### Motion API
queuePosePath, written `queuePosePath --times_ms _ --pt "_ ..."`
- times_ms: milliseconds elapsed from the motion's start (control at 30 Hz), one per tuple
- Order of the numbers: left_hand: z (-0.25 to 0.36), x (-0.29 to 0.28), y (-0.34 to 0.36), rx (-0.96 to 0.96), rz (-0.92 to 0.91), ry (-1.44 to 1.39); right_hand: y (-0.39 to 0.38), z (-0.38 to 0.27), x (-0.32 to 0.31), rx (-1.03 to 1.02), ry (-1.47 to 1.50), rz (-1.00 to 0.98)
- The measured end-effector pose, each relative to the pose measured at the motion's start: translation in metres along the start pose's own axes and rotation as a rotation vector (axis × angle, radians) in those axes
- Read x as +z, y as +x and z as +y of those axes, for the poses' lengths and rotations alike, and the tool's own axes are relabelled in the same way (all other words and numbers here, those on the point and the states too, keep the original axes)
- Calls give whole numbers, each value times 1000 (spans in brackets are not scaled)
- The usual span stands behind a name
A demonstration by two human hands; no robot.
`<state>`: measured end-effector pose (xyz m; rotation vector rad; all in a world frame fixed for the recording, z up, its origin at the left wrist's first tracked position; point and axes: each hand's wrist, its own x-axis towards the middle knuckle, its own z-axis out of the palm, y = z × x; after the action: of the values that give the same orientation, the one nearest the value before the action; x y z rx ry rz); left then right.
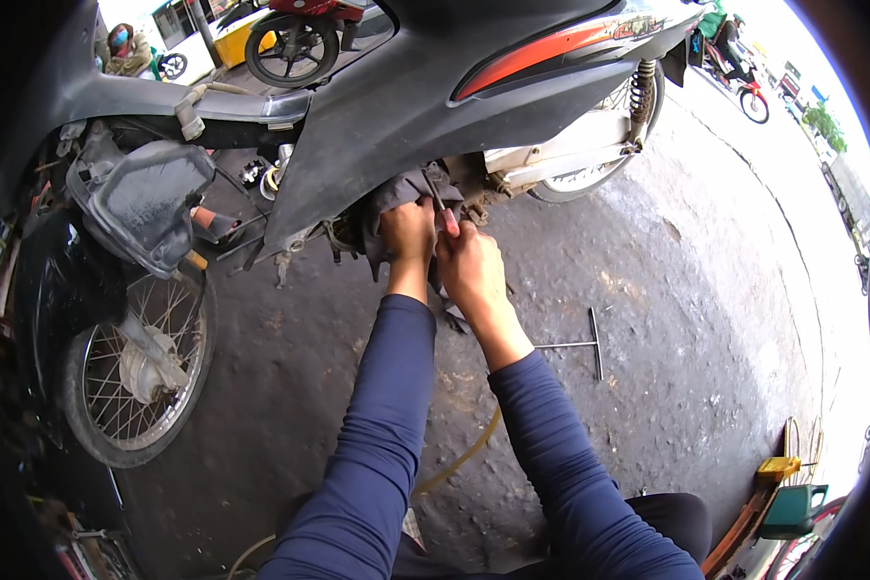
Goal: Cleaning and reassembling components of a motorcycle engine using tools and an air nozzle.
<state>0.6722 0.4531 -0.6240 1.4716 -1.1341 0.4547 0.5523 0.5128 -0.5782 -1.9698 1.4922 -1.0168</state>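
A grey motorbike (396, 116) with an orange-red side stripe stands across the view in front of me. Low under its side panel, my left hand (408, 234) is closed on a dark grey cloth (396, 192) bunched against the engine area. Close beside it on the right, my right hand (471, 273) grips a screwdriver (451, 223) by its red handle. The thin shaft points up and away toward the cloth and the metal parts; where its tip rests I cannot make out. Both fingertips are partly hidden by the hands themselves.
A T-handle wrench (596, 345) lies on the dark floor right of my forearms. A yellowish hose (467, 454) runs beneath them. The front wheel (143, 367) is at left. A green jug (794, 511) and a yellow container (777, 470) stand lower right. A person (126, 53) sits far left.
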Motion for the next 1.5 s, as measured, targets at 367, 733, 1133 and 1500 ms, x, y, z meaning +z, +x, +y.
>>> queuePosePath --times_ms 367,733,1133,1500 --pt "0 3 -2 -106 -125 -37 -4 6 -4 -33 10 -25" --pt "10 -9 -24 -55 58 -264 -23 17 -22 21 94 -50" --pt "-1 -10 -32 -178 -16 -284 -1 6 -4 -23 245 -69" --pt "7 2 -7 -189 -98 -69 1 11 -17 -45 161 -113"
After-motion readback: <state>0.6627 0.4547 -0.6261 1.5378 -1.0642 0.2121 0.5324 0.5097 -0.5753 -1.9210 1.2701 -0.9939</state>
